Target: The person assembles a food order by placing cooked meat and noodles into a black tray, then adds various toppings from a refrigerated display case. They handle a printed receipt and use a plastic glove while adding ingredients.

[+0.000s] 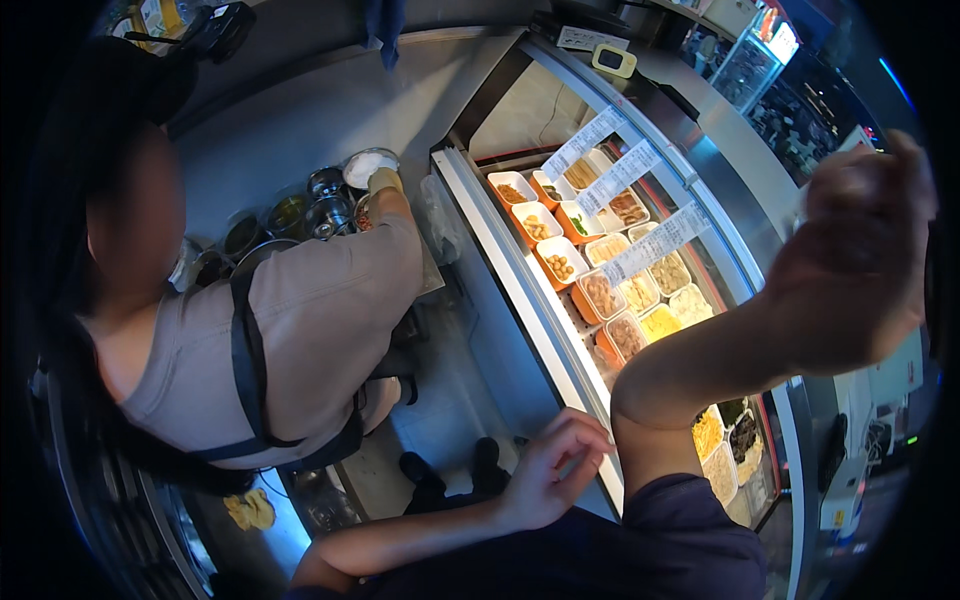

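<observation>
My left hand (559,469) hovers beside the pale front edge of a refrigerated food display case (525,307). Its fingers are loosely bent and hold nothing visible. My right hand (862,255) is raised past the far side of the case, blurred and with its fingers curled; whether it holds anything is hidden. Under my right forearm, lit tubs hold toppings, among them small round balls (559,266), a yellow shredded topping (660,322) and chopped greens (578,223). Three printed paper slips (656,244) hang over the tubs and bear writing.
A co-worker (315,322) in a dark apron stands at left, a gloved hand (385,180) at a bowl of white contents (367,166). Several metal pots (328,214) stand nearby. A crumpled yellow cloth (250,510) lies at lower left. A small yellow-framed device (614,60) sits atop the case.
</observation>
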{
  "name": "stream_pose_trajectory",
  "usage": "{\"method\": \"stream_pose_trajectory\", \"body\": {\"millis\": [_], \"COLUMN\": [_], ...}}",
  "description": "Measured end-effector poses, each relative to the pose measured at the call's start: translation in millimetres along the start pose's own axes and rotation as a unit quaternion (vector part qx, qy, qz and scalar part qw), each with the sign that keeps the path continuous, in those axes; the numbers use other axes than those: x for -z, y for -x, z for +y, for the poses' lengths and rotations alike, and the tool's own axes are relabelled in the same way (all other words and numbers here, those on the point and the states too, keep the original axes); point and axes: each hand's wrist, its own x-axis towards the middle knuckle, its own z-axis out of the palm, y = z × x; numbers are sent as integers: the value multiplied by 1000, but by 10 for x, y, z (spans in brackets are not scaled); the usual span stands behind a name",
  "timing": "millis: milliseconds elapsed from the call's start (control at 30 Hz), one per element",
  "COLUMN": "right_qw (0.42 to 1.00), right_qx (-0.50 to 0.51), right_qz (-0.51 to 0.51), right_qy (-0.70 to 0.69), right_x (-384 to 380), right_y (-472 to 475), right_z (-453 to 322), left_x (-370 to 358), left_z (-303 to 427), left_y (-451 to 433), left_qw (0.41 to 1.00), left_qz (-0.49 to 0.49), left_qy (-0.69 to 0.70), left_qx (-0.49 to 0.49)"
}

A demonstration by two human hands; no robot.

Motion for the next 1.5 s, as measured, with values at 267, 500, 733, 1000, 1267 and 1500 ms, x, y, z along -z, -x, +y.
{"method": "stream_pose_trajectory", "body": {"millis": [267, 500, 733, 1000, 1267, 1500], "right_qw": [825, 478, 401, 406, 451, 779], "right_qx": [-133, -364, -298, -387, -387, -315], "right_qz": [-546, -799, -862, -827, -804, -502], "right_qy": [63, 31, -86, -27, 24, 206], "right_x": [-182, 246, -44, -303, -308, -255], "right_y": [1770, 3586, 4404, 4351, 3768, 2823], "right_z": [49, 639, 1129, 1862, 2323, 2899], "left_x": [1597, 2549, 3877, 5204, 5090, 4762], "left_z": [-285, -402, -509, -789, -626, -272], "left_y": [694, 1737, -384, -3684, -3983, -3800], "left_qw": [934, 784, 719, 435, 401, 396], "left_qz": [-1, 207, 229, 193, 215, 307], "left_qy": [-349, -391, -608, -865, -847, -828], "left_qx": [72, 435, 248, 156, 275, 251]}}
